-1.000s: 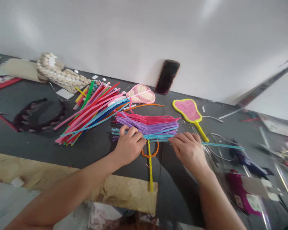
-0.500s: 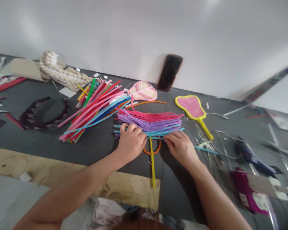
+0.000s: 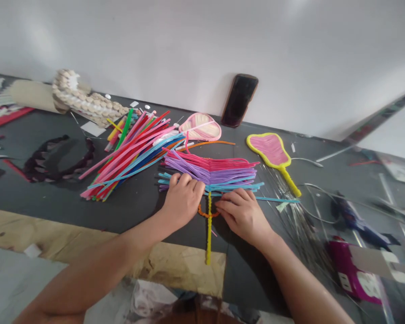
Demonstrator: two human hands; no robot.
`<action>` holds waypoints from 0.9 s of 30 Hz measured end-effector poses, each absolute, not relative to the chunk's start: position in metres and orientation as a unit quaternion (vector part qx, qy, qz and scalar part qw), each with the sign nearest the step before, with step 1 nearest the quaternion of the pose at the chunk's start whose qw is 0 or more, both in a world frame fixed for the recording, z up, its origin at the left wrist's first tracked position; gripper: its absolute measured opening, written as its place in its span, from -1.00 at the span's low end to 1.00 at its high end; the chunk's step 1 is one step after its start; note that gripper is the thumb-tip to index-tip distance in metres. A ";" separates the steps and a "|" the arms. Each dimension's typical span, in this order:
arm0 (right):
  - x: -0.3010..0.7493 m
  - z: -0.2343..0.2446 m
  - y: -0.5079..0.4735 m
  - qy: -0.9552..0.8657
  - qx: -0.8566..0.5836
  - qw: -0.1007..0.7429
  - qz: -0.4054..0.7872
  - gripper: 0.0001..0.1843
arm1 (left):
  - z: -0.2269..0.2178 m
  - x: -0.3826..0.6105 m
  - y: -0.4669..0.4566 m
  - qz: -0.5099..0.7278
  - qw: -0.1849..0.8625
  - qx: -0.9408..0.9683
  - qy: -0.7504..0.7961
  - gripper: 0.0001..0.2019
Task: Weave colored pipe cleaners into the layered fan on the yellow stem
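Observation:
Pink-red and purple pipe cleaners (image 3: 232, 174) are fixed in rows across a yellow twisted pipe-cleaner stem (image 3: 209, 238), with light-blue pipe cleaners (image 3: 236, 186) at the lower edge. My left hand (image 3: 184, 198) is closed over the left ends of the light-blue rows, its fingertips just left of the stem. My right hand (image 3: 245, 213) is pinched close to the stem on the right, on a light-blue pipe cleaner (image 3: 280, 200) whose long end sticks out rightward. Its fingertips hide part of this. An orange twisted loop (image 3: 204, 214) crosses the stem below the rows, partly behind my right fingers.
Loose coloured pipe cleaners (image 3: 131, 157) lie in a pile to the left, beside a dark braided headband (image 3: 59, 173). A phone (image 3: 240, 100) leans on the wall. Right are a yellow-edged pink wand shape (image 3: 270, 150), thin wires (image 3: 293, 220) and a glue gun (image 3: 357, 220).
My right hand has moved left and slightly down toward the stem, and a longer light-blue pipe cleaner end now stretches out to its right. The stem's lower end has swung slightly left.

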State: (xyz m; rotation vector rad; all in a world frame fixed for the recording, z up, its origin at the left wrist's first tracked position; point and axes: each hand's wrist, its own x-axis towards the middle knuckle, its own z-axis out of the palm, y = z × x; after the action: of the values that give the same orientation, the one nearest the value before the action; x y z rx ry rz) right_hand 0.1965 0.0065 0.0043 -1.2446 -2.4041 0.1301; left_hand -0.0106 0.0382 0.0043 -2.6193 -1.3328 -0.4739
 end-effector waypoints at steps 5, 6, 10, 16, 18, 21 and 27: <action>0.195 0.003 0.006 -0.871 -0.446 0.201 0.052 -0.82 | 0.020 -0.034 0.043 -0.152 0.130 -0.839 -0.505 -0.83; 0.196 0.003 0.006 -0.872 -0.445 0.199 0.051 -0.82 | 0.023 -0.040 0.045 -0.151 0.139 -0.828 -0.522 -0.83; 0.195 0.003 0.006 -0.870 -0.449 0.197 0.051 -0.82 | 0.036 -0.054 0.046 -0.153 0.205 -0.775 -0.578 -0.89; 0.195 0.000 0.010 -0.859 -0.452 0.234 0.052 -0.83 | 0.020 -0.020 0.025 -0.187 0.166 -0.866 -0.433 -0.93; 0.196 0.001 0.011 -0.844 -0.475 0.247 0.020 -0.82 | 0.010 -0.011 0.022 -0.170 0.142 -0.888 -0.403 -0.90; 0.199 0.001 0.013 -0.825 -0.518 0.224 -0.026 -0.81 | 0.003 -0.008 0.021 -0.143 0.120 -0.897 -0.401 -0.85; 0.195 -0.003 0.019 -0.814 -0.551 0.182 -0.022 -0.83 | 0.001 -0.004 0.018 -0.129 0.103 -0.897 -0.410 -0.83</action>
State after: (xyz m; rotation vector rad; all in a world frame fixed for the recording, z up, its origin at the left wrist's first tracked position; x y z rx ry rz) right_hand 0.1949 0.0188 -0.0035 -1.5539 -2.2979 -0.0612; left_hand -0.0040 0.0175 0.0012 -2.6474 -1.2090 -0.3802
